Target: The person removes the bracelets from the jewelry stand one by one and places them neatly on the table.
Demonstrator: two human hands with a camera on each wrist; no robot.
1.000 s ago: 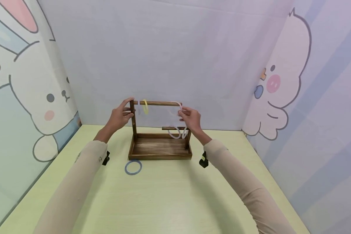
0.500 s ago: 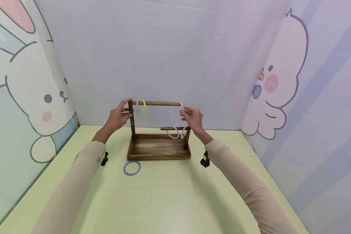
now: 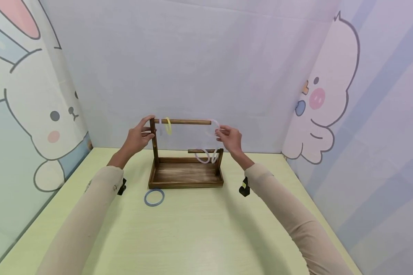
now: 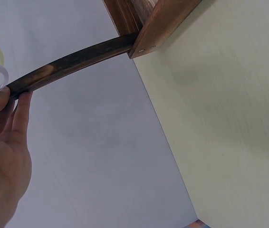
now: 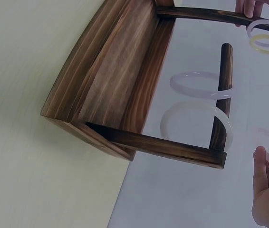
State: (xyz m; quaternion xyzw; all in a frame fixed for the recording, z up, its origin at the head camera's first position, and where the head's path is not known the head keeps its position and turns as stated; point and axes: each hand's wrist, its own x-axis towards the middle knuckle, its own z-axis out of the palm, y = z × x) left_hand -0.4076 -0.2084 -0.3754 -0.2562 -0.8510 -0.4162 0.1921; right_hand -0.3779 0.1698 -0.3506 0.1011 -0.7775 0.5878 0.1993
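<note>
A dark wooden rack (image 3: 186, 185) stands on the table, with a long upper bar (image 3: 189, 122) and a shorter lower bar (image 3: 192, 151). At the top of the tall post (image 4: 72, 61), my left hand (image 3: 139, 137) grips the wood. My right hand (image 3: 231, 139) pinches a pale translucent ring (image 3: 216, 123) just beyond the upper bar's free end. The held ring is faint in the right wrist view. On the upper bar hang a yellow ring (image 3: 168, 126) and a pale lilac ring (image 5: 263, 23). A lilac ring (image 5: 191, 76) and a whitish ring (image 5: 165, 123) hang on the lower bar.
A blue ring (image 3: 154, 197) lies flat on the pale green table (image 3: 192, 233), in front of the rack's left corner. Behind the rack is a plain curtain (image 3: 199, 68). Walls with cartoon animals flank the table on both sides.
My right hand has moved a little to the right with the pale ring, from around the upper bar's tip to beyond it. My left hand keeps its grip on the post.
</note>
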